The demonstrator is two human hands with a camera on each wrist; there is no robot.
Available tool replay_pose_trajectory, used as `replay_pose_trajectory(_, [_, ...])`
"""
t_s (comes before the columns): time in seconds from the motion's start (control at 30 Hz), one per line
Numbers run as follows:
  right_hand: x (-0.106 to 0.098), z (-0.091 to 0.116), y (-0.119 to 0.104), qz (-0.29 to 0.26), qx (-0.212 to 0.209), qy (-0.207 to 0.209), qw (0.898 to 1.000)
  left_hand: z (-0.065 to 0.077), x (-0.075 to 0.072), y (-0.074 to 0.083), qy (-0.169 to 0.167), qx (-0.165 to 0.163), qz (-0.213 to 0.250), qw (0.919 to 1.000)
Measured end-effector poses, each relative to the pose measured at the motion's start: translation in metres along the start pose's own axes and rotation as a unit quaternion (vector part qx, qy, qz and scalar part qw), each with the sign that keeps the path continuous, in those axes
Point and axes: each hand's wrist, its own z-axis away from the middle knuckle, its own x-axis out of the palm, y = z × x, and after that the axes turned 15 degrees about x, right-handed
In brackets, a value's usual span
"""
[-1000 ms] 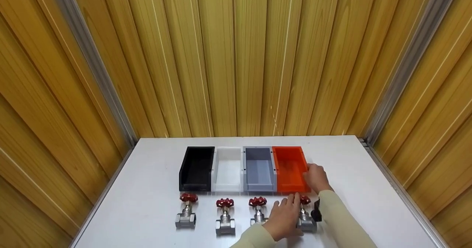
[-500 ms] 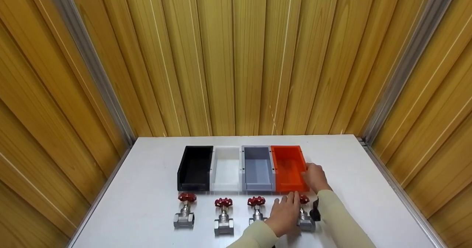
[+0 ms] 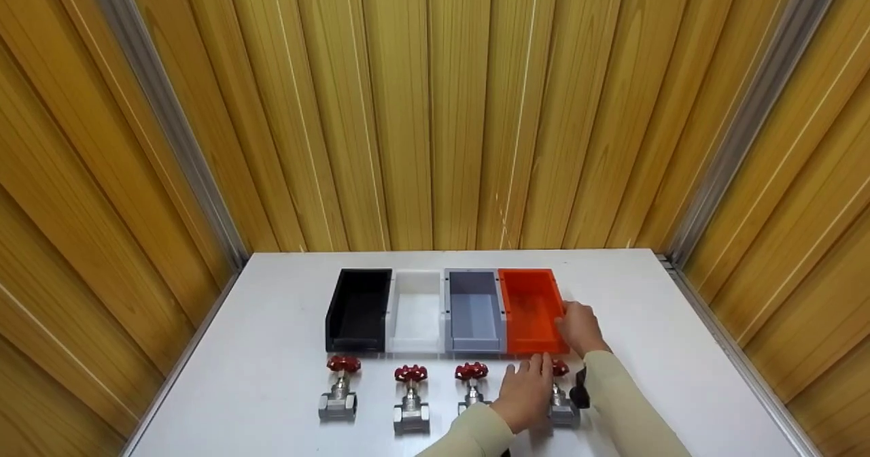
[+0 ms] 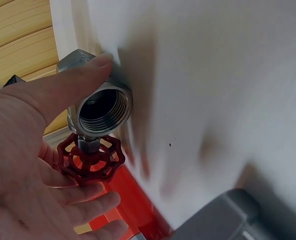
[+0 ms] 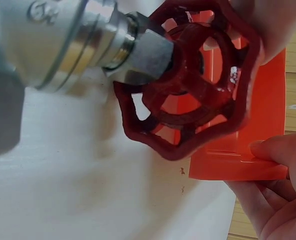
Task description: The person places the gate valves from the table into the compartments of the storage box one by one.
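Observation:
Beside the rightmost gate valve is my left hand, its fingers fairly straight. In the left wrist view the thumb lies across the valve's steel body, and the other fingers spread by the red handwheel. Whether they press on the wheel I cannot tell. My right hand pinches the right wall of the orange bin. In the right wrist view the thumb is inside that wall, with fingers outside. The valve's handwheel stands before the bin there.
Black, white and grey bins stand in a row left of the orange one. Several gate valves line up in front, including one at far left. Wood-patterned walls enclose the white table.
The head view has shifted very slightly, so everything sits a little further left. Both hands keep their places by the orange bin and the valve.

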Motion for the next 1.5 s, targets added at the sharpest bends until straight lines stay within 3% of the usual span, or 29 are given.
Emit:
replay_pose_trajectory(0.3, [0.0017, -0.0005, 0.0008, -0.007, -0.012, 0.000, 1.000, -0.0039, 0.0016, 0.0000, -0.033, -0.011, 0.013, 0.9993])
replay_pose_trajectory(0.53, [0.0022, 0.0004, 0.0016, -0.001, -0.003, -0.001, 1.000, -0.0044, 0.0015, 0.0013, -0.029, -0.022, 0.008, 0.9993])
replay_pose_trajectory(0.93, [0.0032, 0.0028, 0.0030, -0.007, -0.010, 0.000, 1.000, -0.0065, 0.0028, 0.0009, -0.037, -0.024, 0.045, 0.9980])
replay_pose_trajectory(1.07, [0.0031, 0.0020, 0.0027, -0.001, -0.016, 0.004, 1.000, -0.0063, 0.0038, -0.0003, -0.029, -0.016, 0.043, 0.9985])
replay_pose_trajectory(1.33, [-0.0007, 0.0008, 0.0006, 0.011, -0.022, 0.006, 1.000, -0.0060, 0.0034, -0.0027, 0.001, -0.009, -0.004, 0.9999])
replay_pose_trajectory(1.5, [-0.0006, 0.0008, 0.0014, 0.009, -0.026, 0.014, 1.000, -0.0040, 0.0034, -0.0055, 0.048, 0.005, -0.038, 0.9981])
